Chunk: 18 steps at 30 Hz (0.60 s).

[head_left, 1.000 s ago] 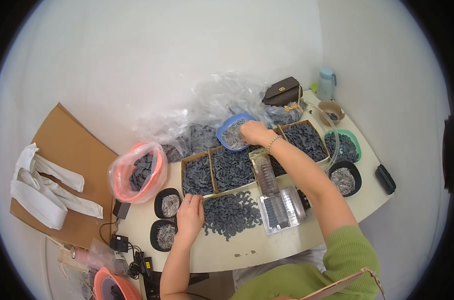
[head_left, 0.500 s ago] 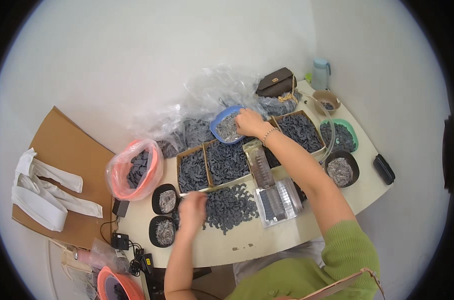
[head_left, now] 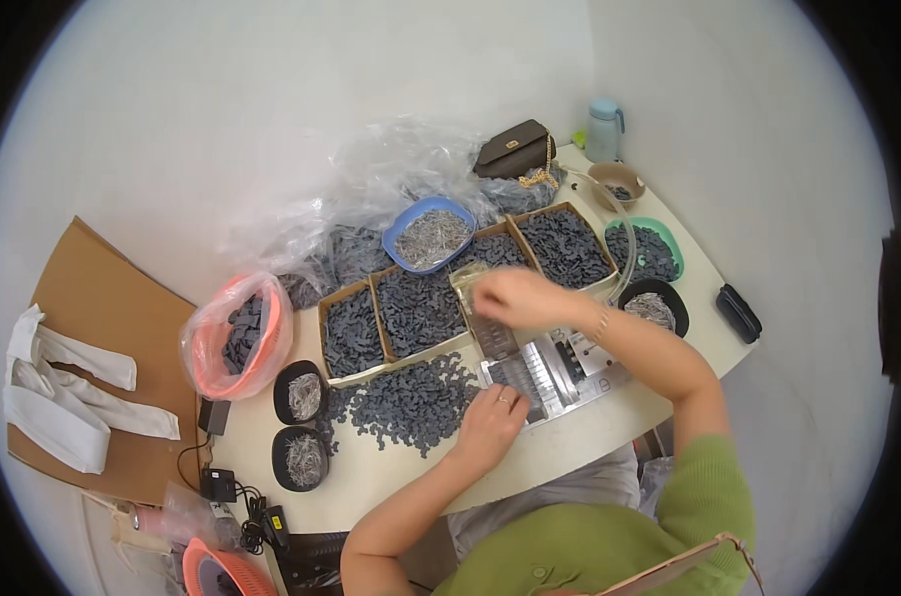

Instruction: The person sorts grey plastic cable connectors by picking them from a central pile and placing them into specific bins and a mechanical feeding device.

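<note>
My left hand (head_left: pixel 492 427), a ring on one finger, rests at the near left edge of a metal fixture (head_left: pixel 574 392) with slots and a clear cover. Its fingers are drawn together at that edge; what they grip, if anything, is hidden. Over the clear ribbed plastic trough (head_left: pixel 494 338) behind the fixture hovers my right hand (head_left: pixel 525 298), fingers curled downward and slightly blurred. Whatever is between those fingertips cannot be made out. Small dark grey pieces (head_left: pixel 411 402) lie loose to the left. A blue bowl (head_left: pixel 431 262) of thin metal pins stands on the boxes behind.
Cardboard boxes (head_left: pixel 354 374) of grey pieces line the table's middle. Black bowls of metal pins (head_left: pixel 299 485) stand left, another (head_left: pixel 677 310) right. A green bowl (head_left: pixel 675 253), a blue jug (head_left: pixel 602 137), a dark handbag (head_left: pixel 513 151) and a pink basket (head_left: pixel 275 343) surround them.
My right hand has left the blue bowl and come nearer, over the trough. My left hand has moved right, from beside the loose pieces to the fixture. The whole view has shifted slightly.
</note>
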Tool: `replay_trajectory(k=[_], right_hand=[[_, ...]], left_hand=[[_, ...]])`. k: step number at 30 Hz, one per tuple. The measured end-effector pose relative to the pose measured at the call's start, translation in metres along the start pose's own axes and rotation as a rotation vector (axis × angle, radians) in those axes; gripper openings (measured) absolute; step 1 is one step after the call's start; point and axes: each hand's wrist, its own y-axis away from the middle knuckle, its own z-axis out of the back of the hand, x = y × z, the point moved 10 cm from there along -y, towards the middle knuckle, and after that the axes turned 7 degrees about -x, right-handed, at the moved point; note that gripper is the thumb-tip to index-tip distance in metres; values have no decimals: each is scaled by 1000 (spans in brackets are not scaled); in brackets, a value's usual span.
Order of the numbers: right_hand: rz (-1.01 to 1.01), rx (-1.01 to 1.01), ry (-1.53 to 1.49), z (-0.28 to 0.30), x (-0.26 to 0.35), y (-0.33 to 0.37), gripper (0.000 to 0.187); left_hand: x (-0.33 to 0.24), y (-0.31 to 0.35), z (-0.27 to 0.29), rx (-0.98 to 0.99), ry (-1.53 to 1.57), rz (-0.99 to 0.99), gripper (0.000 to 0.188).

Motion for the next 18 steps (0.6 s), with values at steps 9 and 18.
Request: replay_trajectory(k=[9,18], right_hand=[[235,-118,309,-34,26,94,8],[236,-187,334,-17,34,106,24]], left_hand=[[34,18,10,17,176,219,35],[35,10,-5,48,54,251,56]])
